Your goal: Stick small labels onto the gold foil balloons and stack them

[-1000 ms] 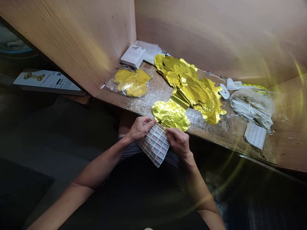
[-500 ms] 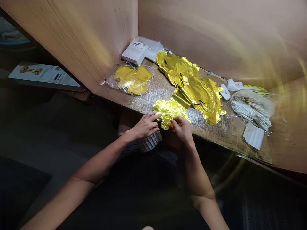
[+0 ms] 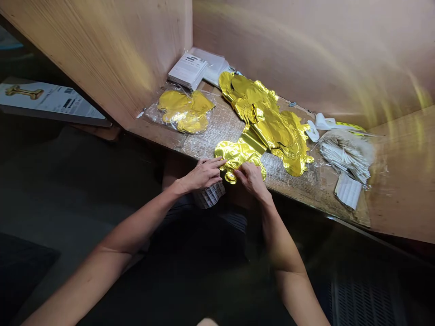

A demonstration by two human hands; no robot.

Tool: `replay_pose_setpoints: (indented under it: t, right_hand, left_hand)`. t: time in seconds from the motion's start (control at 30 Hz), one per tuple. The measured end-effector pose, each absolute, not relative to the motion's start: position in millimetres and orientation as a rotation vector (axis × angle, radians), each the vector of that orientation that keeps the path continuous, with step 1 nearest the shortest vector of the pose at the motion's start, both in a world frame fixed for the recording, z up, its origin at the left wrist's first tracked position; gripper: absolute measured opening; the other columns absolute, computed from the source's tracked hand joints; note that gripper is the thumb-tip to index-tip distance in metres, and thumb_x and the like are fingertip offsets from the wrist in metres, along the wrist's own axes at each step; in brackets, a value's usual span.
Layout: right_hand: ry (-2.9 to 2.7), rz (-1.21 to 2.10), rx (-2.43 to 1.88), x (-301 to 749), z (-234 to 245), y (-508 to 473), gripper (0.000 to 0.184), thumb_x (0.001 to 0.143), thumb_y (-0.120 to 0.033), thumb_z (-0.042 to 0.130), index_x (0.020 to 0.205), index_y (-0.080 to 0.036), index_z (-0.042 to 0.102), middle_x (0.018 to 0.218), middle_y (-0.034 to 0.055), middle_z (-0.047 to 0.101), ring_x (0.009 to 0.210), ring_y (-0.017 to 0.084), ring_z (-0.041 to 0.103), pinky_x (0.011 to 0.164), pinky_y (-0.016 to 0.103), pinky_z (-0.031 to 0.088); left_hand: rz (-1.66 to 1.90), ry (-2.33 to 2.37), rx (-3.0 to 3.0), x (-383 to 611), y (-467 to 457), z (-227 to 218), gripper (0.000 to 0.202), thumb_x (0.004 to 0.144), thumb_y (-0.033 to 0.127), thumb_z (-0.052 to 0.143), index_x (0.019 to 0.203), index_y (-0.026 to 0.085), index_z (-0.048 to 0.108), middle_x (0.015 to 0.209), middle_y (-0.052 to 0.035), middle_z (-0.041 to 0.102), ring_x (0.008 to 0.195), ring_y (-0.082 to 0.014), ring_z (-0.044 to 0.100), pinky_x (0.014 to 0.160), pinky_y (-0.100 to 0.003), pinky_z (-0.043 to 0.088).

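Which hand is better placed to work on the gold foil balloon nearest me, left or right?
Probably the right hand: its fingers are on the gold foil balloon. The left hand lies beside it, over the sheet of printed labels, reaching only the foil's edge.

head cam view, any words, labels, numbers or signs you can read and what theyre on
white packet: small print, too blurred to read
sticker sheet: rows of printed marks, too small to read
card: gold shape picture, print too small to read
No text is legible.
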State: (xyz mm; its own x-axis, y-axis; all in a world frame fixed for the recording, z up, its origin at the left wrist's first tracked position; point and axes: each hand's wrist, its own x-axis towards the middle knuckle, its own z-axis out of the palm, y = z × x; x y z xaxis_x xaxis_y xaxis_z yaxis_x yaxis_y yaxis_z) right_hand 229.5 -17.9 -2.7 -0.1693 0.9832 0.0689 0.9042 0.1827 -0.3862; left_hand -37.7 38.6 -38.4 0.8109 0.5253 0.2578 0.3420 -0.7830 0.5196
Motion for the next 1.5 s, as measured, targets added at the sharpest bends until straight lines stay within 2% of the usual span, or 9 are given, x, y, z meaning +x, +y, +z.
replay_pose_setpoints:
  t: [0.17, 0.33, 0.47, 0.63, 0.73, 0.9, 1.03, 1.33, 1.5]
  right_hand:
    - [-1.923, 0.818, -1.766, 238, 4, -3, 0.036, 0.102, -0.044, 0.049, 0.074, -0.022, 0.053, 0.073, -0.0004, 0.056, 0.072, 0.016, 0.049, 0.069, 0.030, 0.036]
    - [-1.802, 1.029, -1.764, 255, 20, 17, 0.040, 0.097, -0.053, 0.053, 0.070, -0.023, 0.048, 0.065, -0.0031, 0.048, 0.061, 0.014, 0.042, 0.058, 0.028, 0.035]
    - [-1.448, 0.398, -1.984, 316, 55, 40, 0.040, 0.094, -0.053, 0.062, 0.069, -0.024, 0.052, 0.067, 0.0020, 0.054, 0.063, 0.018, 0.050, 0.061, 0.034, 0.042]
    - [-1.248, -0.050, -1.963, 338, 75, 21, 0.033, 0.107, -0.040, 0.040, 0.097, -0.017, 0.063, 0.108, 0.0244, 0.064, 0.099, 0.031, 0.061, 0.082, 0.049, 0.045]
    - [-1.453, 0.096, -1.894, 280, 51, -15, 0.027, 0.103, -0.039, 0.052, 0.102, -0.019, 0.070, 0.101, 0.0157, 0.072, 0.091, 0.027, 0.066, 0.082, 0.043, 0.050]
    - [-1.813, 0.570, -1.639, 193, 14, -53, 0.032, 0.102, -0.041, 0.061, 0.124, -0.021, 0.071, 0.110, 0.0096, 0.078, 0.095, 0.024, 0.072, 0.089, 0.039, 0.054]
    - [-1.754, 0.732, -1.574, 187, 8, -51, 0.021, 0.104, -0.034, 0.059, 0.109, -0.021, 0.074, 0.100, 0.0064, 0.078, 0.086, 0.021, 0.072, 0.080, 0.034, 0.055]
    - [-2.135, 0.029, -1.530, 187, -4, -58, 0.022, 0.105, -0.021, 0.053, 0.113, -0.023, 0.073, 0.096, 0.0085, 0.075, 0.085, 0.022, 0.065, 0.080, 0.037, 0.045]
    - [-2.182, -0.090, -1.381, 186, -7, -59, 0.021, 0.103, -0.018, 0.055, 0.115, -0.023, 0.072, 0.098, 0.0087, 0.074, 0.087, 0.022, 0.066, 0.079, 0.037, 0.046]
  left_hand:
    - [0.796, 0.532, 2.491, -33, 31, -34, 0.018, 0.101, 0.028, 0.065, 0.087, 0.019, 0.072, 0.164, -0.0112, 0.052, 0.158, -0.0327, 0.040, 0.126, -0.053, 0.039]
    - [0.702, 0.452, 2.455, -13, 26, -40, 0.014, 0.101, 0.025, 0.064, 0.094, 0.017, 0.074, 0.154, -0.0155, 0.062, 0.152, -0.0323, 0.049, 0.124, -0.053, 0.045]
    - [0.661, 0.489, 2.249, -10, 33, -36, 0.018, 0.101, 0.028, 0.063, 0.096, 0.017, 0.076, 0.147, -0.0151, 0.068, 0.146, -0.0314, 0.055, 0.122, -0.048, 0.046]
    - [0.718, 0.735, 1.724, -21, 32, -21, 0.041, 0.101, 0.045, 0.062, 0.126, 0.015, 0.075, 0.132, -0.0139, 0.076, 0.110, -0.0263, 0.075, 0.098, -0.037, 0.058]
    - [0.749, 0.784, 1.545, -24, 30, -18, 0.047, 0.099, 0.052, 0.064, 0.119, 0.012, 0.078, 0.131, -0.0155, 0.076, 0.098, -0.0244, 0.075, 0.085, -0.033, 0.058]
    - [0.768, 0.826, 1.525, -23, 32, -23, 0.046, 0.098, 0.053, 0.067, 0.120, 0.014, 0.079, 0.120, -0.0134, 0.080, 0.103, -0.0257, 0.075, 0.089, -0.033, 0.057]
    - [0.771, 0.790, 1.519, -24, 33, -26, 0.045, 0.097, 0.054, 0.067, 0.113, 0.013, 0.079, 0.126, -0.0150, 0.078, 0.111, -0.0279, 0.074, 0.097, -0.036, 0.056]
    - [0.788, 0.822, 1.516, -23, 29, -21, 0.046, 0.097, 0.054, 0.065, 0.114, 0.013, 0.078, 0.118, -0.0144, 0.080, 0.099, -0.0249, 0.074, 0.084, -0.032, 0.056]
    - [0.801, 0.860, 1.494, -24, 25, -9, 0.039, 0.097, 0.050, 0.065, 0.096, 0.012, 0.074, 0.087, -0.0064, 0.075, 0.075, -0.0170, 0.065, 0.069, -0.026, 0.050]
